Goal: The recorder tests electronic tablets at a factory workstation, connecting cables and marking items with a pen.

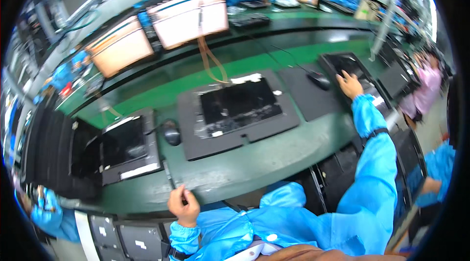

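Right hand [350,84]: arm stretched far and to the right, fingers spread flat on the near-left corner of a dark rectangular flat panel [345,65] lying on the green conveyor bench [274,151], with a black computer mouse [319,80] just left of the fingertips. Left hand [182,205]: drawn back at the near edge of the bench, fingers loosely curled, whether pinching anything small cannot be told. The panel lies well apart from the left hand, far and rightward, its long axis running away from the person; between them sits a larger black panel on a grey mat [238,112].
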Motion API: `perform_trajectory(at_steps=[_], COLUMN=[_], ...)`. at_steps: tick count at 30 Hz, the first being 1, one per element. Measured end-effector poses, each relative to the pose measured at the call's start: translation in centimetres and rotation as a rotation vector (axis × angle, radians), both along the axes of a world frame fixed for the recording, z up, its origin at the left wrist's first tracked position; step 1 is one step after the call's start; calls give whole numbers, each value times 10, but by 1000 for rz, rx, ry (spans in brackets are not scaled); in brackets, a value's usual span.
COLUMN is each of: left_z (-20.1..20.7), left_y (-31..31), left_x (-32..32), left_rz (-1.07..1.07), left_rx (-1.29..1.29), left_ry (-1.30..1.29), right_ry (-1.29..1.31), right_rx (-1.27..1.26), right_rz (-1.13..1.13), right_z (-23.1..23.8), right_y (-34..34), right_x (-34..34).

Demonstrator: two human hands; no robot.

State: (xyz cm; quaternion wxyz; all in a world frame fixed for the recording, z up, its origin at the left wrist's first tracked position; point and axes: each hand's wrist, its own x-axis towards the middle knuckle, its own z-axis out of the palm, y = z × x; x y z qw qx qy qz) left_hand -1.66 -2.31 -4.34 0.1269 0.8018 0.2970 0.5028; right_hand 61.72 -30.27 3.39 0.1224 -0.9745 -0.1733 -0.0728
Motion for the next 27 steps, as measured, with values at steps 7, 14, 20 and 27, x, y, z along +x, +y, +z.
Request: perform_trajectory(at_steps=[7, 14, 20, 27], left_z=[2, 6, 5, 4], left_y=[1, 2, -1, -2], left_x=[1, 5, 1, 4], left_rz=[-2, -36, -24, -20], left_rx=[11, -9, -16, -21], left_ry=[-25, 9, 27, 2], right_ry=[-219, -331, -350, -277], right_rx=[27, 115, 264, -72], right_rz=[216, 262, 306, 306], right_z=[-31, -41, -33, -31], right_y=[-18, -25, -16, -30], right_x=[21, 19, 13, 31])
